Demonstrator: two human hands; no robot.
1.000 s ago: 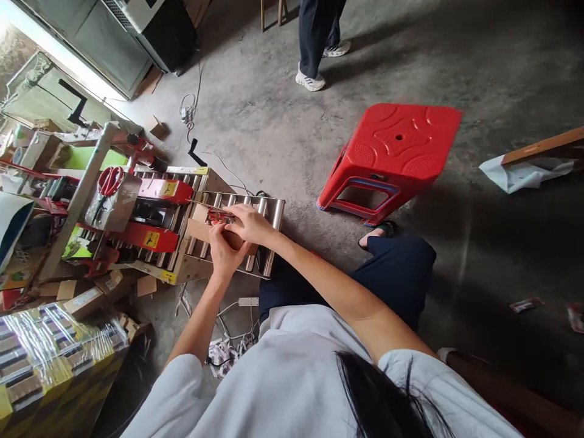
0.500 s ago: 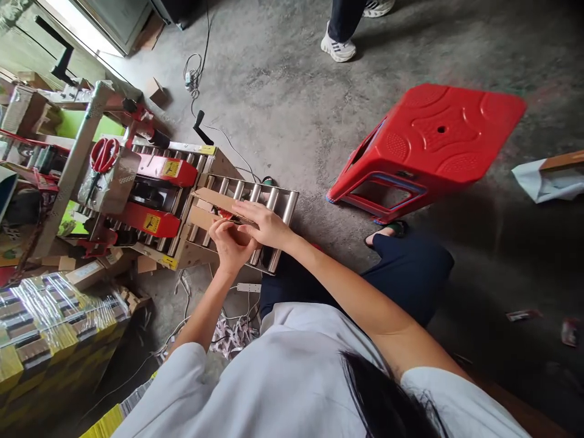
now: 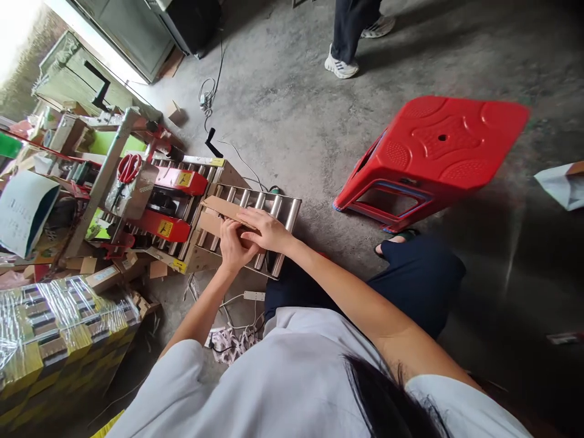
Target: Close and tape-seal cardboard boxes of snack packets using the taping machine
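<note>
A small cardboard box [image 3: 210, 222] lies on the metal rollers [image 3: 274, 210] at the near end of the conveyor, its long flap [image 3: 222, 207] tilted over the top. My left hand [image 3: 235, 246] is curled against the box's near side, fingertips on the cardboard. Across the flap and the right end of the box lies my right hand [image 3: 264, 230], its fingers stretched out and pressing on the cardboard. The thumbs of both hands are close together. The contents of the box are hidden.
A taping machine with red guides [image 3: 166, 226] stands left of the box, red scissors [image 3: 129, 168] on it. Stacked red stools [image 3: 449, 143] stand at the right. Wrapped stacks [image 3: 59, 328] are at lower left. Another person's legs [image 3: 345, 33] show at the top. Cables lie on the floor.
The flap has come down over the red contents, which no longer show. Both hands stay on the box. The whole view has shifted, so the scene sits slightly lower and further right.
</note>
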